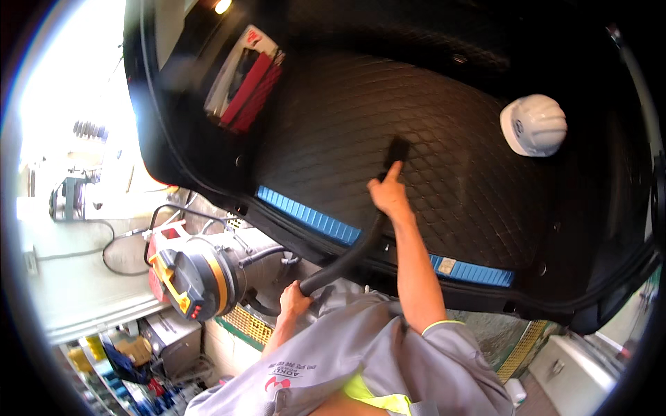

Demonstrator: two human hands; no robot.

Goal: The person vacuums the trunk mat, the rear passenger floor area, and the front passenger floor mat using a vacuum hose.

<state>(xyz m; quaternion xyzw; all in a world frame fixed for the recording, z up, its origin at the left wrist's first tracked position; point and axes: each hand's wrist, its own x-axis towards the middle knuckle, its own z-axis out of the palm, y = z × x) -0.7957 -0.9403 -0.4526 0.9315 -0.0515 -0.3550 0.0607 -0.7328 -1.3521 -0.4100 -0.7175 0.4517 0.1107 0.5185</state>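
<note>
My right hand (390, 195) grips the front end of a black vacuum hose, its index finger stretched along the dark nozzle (398, 150). That nozzle rests on the black quilted trunk mat (442, 208) of a car. Lower down, at my waist, my left hand (295, 300) is closed around the thick black vacuum hose (338, 268), which runs up over the trunk sill between the two hands. A canister vacuum cleaner (200, 278) with a dark top, yellow handle and orange band is at the lower left, outside the car.
A white hard hat (536, 126) lies at the trunk's right side. Items in a red and clear case (247, 86) stand at its left. Blue ribbed strips (309, 215) line the sill. Crowded shelves (130, 374) are at lower left, a metal cabinet (567, 369) at lower right.
</note>
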